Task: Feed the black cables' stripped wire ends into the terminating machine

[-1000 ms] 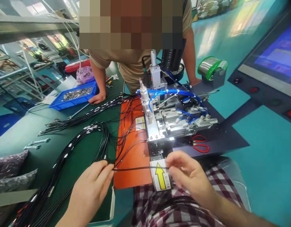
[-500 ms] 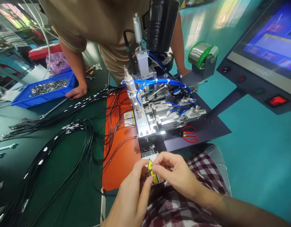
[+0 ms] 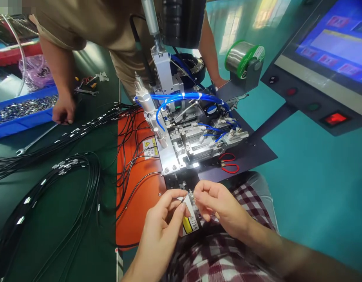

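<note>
My left hand (image 3: 163, 225) pinches a thin black cable end (image 3: 183, 199) between thumb and forefinger, over the arrow label (image 3: 187, 226), off the orange mat's (image 3: 140, 213) right edge. Its long axis slants away and rightward, toward my right hand (image 3: 220, 201), just beside the tip; whether those bunched fingers grip anything, I can't tell. Beyond stands the machine (image 3: 198, 148).

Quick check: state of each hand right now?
Left hand: closed, pinching a thin black cable.
Right hand: curled close beside the cable; whether holding anything, cannot be told.
</note>
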Available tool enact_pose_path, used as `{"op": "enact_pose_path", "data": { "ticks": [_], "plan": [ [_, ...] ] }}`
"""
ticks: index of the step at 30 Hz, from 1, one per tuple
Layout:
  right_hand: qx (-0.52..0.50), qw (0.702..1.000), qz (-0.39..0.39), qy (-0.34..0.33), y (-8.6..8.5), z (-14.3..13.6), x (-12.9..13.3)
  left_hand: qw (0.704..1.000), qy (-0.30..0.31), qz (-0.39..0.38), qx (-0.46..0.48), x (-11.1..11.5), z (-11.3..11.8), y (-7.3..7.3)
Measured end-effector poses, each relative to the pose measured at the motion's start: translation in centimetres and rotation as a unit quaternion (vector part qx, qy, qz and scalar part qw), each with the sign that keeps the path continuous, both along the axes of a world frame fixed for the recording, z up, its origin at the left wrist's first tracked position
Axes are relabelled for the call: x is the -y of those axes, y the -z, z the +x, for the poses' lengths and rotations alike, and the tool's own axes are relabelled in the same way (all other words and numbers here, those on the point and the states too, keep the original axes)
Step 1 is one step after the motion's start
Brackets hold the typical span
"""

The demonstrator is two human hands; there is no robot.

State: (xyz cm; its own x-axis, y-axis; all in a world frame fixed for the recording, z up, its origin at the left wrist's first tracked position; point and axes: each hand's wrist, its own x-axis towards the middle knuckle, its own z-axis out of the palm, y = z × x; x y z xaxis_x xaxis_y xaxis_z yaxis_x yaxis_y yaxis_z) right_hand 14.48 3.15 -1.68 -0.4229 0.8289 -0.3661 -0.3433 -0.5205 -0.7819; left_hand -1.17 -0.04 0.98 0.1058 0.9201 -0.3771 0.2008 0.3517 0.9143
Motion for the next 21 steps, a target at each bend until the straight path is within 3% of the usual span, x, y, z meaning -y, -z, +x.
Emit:
{"op": "enact_pose_path", "data": {
  "ticks": [4,13,21],
  "plan": [
    [-0.034,0.998,-0.048,-0.005,-0.1,-0.5,0.1,0.998,0.011,0.046,-0.045,0.2,0.1,0.6],
    [-0.045,0.997,-0.062,-0.005,-0.3,-0.9,0.7,0.978,0.025,0.13,-0.16,0.6,0.2,1.1],
    [-0.07,0.994,-0.067,0.043,0.4,-1.6,1.8,0.975,-0.006,0.158,-0.155,0.8,0.3,1.2]
  ]
}}
